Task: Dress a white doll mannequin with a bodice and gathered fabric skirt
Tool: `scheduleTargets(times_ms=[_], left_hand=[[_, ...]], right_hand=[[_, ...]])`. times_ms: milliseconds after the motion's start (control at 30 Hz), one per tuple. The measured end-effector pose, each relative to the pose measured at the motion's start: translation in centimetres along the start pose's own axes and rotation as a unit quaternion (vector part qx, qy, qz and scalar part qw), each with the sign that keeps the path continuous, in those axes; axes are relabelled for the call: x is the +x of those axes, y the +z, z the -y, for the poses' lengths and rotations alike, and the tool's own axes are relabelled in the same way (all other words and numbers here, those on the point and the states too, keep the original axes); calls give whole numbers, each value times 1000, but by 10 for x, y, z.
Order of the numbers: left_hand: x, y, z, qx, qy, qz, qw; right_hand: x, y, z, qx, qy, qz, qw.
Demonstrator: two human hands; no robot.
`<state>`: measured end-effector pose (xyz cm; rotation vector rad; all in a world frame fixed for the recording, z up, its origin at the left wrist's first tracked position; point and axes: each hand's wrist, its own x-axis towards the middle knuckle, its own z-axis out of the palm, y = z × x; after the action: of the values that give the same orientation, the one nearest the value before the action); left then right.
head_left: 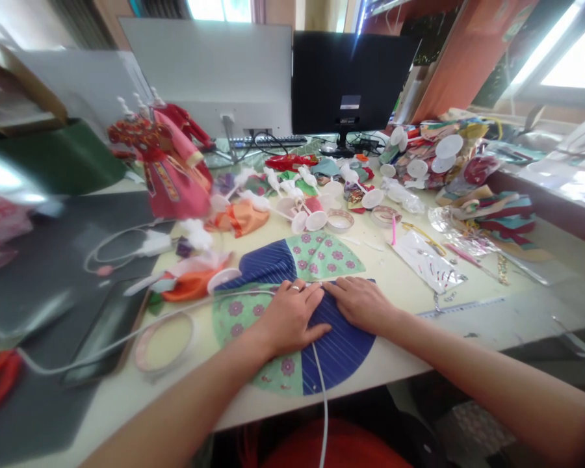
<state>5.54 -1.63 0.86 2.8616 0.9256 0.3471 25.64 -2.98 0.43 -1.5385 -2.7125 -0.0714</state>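
A round piece of patchwork fabric (341, 348) in navy pinstripe and green flowered sections lies on the table before me. Its far part is creased, with a raised navy fold. My left hand (290, 315), a ring on one finger, lies on the fabric near its middle, fingers stretched forward and thumb apart. Beside it, my right hand (361, 302) rests on the navy section, fingers laid toward the left fingertips. Both hands press on the cloth along the fold. A white cable (323, 396) passes beneath my left hand and hangs over the front edge.
A phone (110, 328), a tape roll (164, 341) and red-handled scissors (0, 383) lie left. Small doll clothes on white stands (238, 218) crowd the back, before two monitors (351, 84). Rightward are a ruler (468, 307), a plastic packet (429, 260) and fabric scraps (507, 218).
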Motion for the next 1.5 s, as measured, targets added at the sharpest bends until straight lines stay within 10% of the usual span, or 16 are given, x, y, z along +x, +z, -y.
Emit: scheduleTargets(times_ms=[1500], left_hand=[[0, -2, -17, 33, -81, -2, 996]], right_hand=[[-4, 0, 4, 5, 31, -38, 999]])
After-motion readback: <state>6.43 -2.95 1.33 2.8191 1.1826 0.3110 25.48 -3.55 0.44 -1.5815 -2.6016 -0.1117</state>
